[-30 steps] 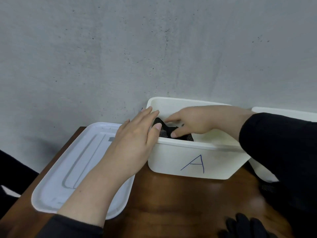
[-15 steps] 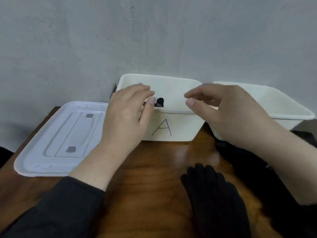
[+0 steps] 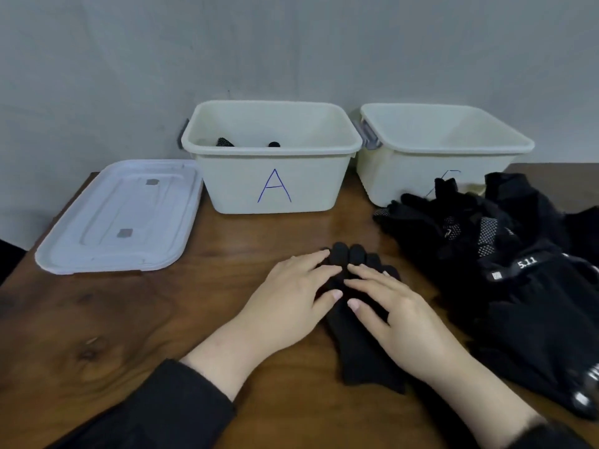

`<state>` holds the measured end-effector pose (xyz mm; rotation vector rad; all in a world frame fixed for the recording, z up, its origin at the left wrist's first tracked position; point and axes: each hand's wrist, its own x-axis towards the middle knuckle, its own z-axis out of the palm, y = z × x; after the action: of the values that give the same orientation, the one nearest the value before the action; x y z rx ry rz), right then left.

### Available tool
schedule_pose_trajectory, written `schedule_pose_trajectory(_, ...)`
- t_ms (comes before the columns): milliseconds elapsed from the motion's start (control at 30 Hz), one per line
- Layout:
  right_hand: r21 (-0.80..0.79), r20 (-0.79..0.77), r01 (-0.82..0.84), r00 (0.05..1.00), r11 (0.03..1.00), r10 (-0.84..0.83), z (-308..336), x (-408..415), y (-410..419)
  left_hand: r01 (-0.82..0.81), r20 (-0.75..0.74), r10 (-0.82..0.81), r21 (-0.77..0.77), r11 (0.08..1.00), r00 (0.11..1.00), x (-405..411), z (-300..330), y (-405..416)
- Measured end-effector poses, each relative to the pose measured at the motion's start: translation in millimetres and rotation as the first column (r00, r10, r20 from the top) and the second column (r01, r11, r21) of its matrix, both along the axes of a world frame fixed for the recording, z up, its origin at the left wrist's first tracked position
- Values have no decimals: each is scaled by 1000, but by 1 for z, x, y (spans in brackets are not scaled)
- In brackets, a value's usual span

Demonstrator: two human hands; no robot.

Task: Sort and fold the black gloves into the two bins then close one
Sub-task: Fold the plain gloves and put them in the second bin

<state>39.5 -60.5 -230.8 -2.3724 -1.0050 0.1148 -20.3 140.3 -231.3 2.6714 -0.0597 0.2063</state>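
A plain black glove lies flat on the brown wooden worktop, in front of the person, with its fingertips pointing away toward the bins and its cuff toward the near edge. Both hands rest on top of it. The left hand lies on the left part of the glove with straight fingers, and the right hand lies on the right part in the same way; the fingertips of the two hands almost meet over the middle of the glove. The grip of each hand is wide, flat on the cloth, and no finger curls around anything. Both arms wear dark sleeves. To the right of this glove, near it, there is a pile of black gloves; some have white dots on them and one band shows the print "5.11". Behind the hands, against the grey wall, stands a white bin marked A in blue letter. It has no cover, and inside it, near the left wall, parts of dark gloves are visible. Just beside it on the right stands a second white bin; the pile hides most of its mark, and I cannot tell what is inside. A white lid lies flat on the worktop left of bin A, its corner touching or almost touching the bin.
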Motion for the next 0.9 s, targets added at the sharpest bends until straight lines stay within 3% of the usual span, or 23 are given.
schedule_pose_trajectory(133, 77, -7, 10, 1000, 997, -9, 0, -2, -7, -16, -58, 19, 66, 998, 998, -13, -3, -3)
schedule_pose_trajectory(300, 21, 46, 107, 993, 994, -108, 0, -10, -20, -129, -59, 130, 13, 992, 990, -30, 0, -13)
schedule_pose_trajectory(400, -7, 14, 121, 993, 993, -121, 0, -22, -29, -216, -68, 224, 104, 971, 972, -40, -4, -23)
schedule_pose_trajectory(567, 4, -70, -32, 997, 999, 32, 2, -35, -43, -261, -23, 263, 63, 963, 965, -54, -5, -37)
schedule_pose_trajectory(667, -84, -65, -158, 986, 984, 153, 2, -36, -50, -262, -16, 265, 95, 960, 964, -57, -5, -41)
schedule_pose_trajectory(900, -52, -11, -147, 989, 988, 147, 0, -37, -53, -274, 24, 273, 33, 961, 962, -60, -3, -41)
